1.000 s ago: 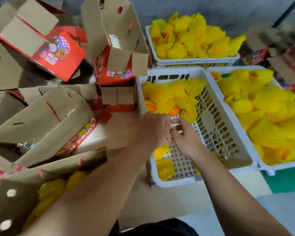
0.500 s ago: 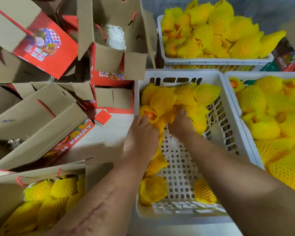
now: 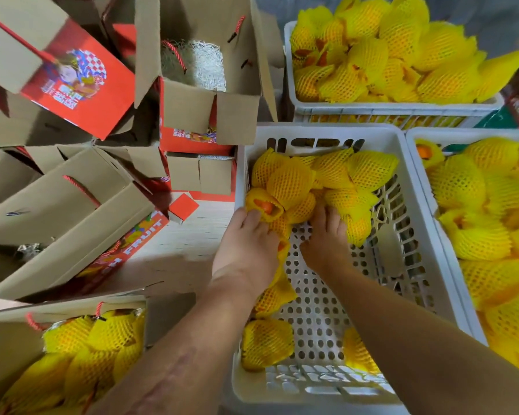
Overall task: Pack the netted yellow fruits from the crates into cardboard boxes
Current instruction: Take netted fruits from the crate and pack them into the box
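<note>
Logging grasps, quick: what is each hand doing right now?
Left hand: grips a netted fruit in the middle crate.
Right hand: fingers buried among the fruits; grasp cannot be told.

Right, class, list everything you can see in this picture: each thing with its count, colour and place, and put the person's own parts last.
Middle crate: one, white plastic, centre, partly emptied.
Netted fruits: a cluster, yellow netting over orange fruit, far end of the middle crate; a few more near its front.
Back crate: one, white, top right, heaped with netted fruits.
Right crate: one, white, right edge, full.
Filling box: one, brown cardboard, bottom left, holding netted fruits.
Empty boxes: several, brown and red, piled at left.
Left hand: one, gripping a netted fruit.
Right hand: one, fingers among the cluster; grip hidden.
</note>
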The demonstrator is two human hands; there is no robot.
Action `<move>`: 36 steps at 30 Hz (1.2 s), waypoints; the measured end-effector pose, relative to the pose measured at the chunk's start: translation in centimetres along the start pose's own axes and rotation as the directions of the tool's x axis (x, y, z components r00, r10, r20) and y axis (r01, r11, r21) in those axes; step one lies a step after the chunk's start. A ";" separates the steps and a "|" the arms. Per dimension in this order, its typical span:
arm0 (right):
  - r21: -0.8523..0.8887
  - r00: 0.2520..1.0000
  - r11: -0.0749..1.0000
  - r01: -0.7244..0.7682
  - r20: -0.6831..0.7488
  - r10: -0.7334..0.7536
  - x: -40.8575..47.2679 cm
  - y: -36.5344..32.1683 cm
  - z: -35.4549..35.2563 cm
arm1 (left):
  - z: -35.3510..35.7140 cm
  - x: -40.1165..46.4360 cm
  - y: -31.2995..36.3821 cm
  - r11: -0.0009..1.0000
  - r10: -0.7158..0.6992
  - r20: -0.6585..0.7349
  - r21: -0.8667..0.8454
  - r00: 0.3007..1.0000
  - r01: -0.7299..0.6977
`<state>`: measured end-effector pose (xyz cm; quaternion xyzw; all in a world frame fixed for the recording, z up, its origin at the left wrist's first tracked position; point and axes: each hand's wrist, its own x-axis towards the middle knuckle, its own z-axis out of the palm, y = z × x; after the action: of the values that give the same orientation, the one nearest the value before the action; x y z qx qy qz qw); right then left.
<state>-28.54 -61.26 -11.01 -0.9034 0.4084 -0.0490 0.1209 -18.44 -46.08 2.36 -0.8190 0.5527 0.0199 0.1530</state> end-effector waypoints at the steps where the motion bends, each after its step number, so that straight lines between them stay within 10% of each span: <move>1: 0.061 0.998 0.997 -0.039 -0.045 0.041 -0.5 -0.2 0.0 | 0.0 0.0 0.0 1.000 -0.003 0.006 0.003 1.000 0.003; 6: 0.197 0.871 0.924 0.328 -0.442 -0.215 -1.0 -2.6 -0.9 | 0.0 0.0 0.0 1.000 -0.008 0.004 -0.025 1.000 0.008; 12: -0.164 0.887 0.873 0.459 0.030 -0.461 2.3 -8.2 -3.3 | -0.1 0.1 0.0 1.000 -0.006 -0.014 -0.018 1.000 0.006; 18: -0.337 0.909 0.848 0.410 0.080 -0.408 4.1 -9.9 -4.1 | 0.2 0.0 0.0 1.000 -0.015 -0.027 -0.007 1.000 0.014; 26: 0.127 0.904 0.913 0.388 0.140 -0.404 3.2 -5.3 -6.3 | 0.6 -0.5 -0.2 0.957 -0.170 -0.225 -0.269 0.959 0.106; 30: 0.871 0.775 0.491 0.010 0.303 -0.554 0.9 -4.2 -8.7 | 0.5 -0.4 -0.3 0.980 -0.121 -0.151 -0.177 0.981 0.093; 33: 0.896 0.696 0.387 -0.216 0.420 -0.583 -0.3 -2.8 -8.1 | 0.7 -0.5 -0.4 0.976 -0.104 -0.194 -0.208 0.976 0.063; 36: 0.870 0.857 0.041 -0.491 0.491 -0.159 0.1 -1.3 -6.7 | 0.7 -0.4 -0.3 0.981 -0.106 -0.177 -0.180 0.978 0.073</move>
<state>-28.81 -61.75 -4.19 -0.4948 0.3260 -0.0815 0.8014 -18.19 -45.47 1.87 -0.8515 0.5232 -0.0158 0.0300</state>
